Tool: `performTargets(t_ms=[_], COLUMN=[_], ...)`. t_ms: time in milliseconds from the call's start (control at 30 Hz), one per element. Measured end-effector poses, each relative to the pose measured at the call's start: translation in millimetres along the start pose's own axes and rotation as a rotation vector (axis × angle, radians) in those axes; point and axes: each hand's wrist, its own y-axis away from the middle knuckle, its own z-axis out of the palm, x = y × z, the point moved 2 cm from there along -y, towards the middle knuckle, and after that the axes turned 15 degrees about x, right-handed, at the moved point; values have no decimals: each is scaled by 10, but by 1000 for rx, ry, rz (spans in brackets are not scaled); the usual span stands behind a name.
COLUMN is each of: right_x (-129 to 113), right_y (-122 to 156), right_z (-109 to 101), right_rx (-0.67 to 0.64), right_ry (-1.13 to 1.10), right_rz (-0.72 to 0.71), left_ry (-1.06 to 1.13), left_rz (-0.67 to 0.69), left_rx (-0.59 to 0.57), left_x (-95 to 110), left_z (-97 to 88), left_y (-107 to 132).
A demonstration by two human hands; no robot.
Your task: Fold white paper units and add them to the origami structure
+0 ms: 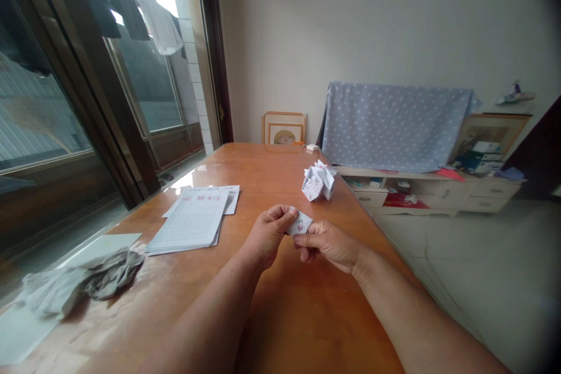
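Observation:
Above the wooden table, both my hands pinch one small folded piece of paper, white with dark and reddish marks. My left hand grips its left edge, thumb on top. At its lower right edge, my right hand closes thumb and fingers on the paper. Just beyond my hands stand several folded paper pieces in a cluster, printed like the one I hold. To the left lies a stack of printed sheets with grid lines and red writing on top.
The wooden table stretches away toward the wall. Crumpled grey cloth and pale sheets lie at the left. A small white box sits at the far edge. Beyond the right edge stands a low white cabinet, with a dotted blue cloth above it.

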Motion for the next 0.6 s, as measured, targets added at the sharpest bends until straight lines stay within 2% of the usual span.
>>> performTargets(t_ms=[200, 367, 600], right_x=[12, 12, -8], right_y=[-2, 8, -21], right_z=[23, 59, 23], right_rx=[15, 50, 129], right_ry=[-20, -10, -41], right_rz=[0, -17, -92], left_ry=[-22, -32, -41], left_rz=[31, 77, 65], left_rx=[87, 83, 90], left_x=[-52, -36, -15], left_z=[15, 19, 2], left_y=[-11, -17, -13])
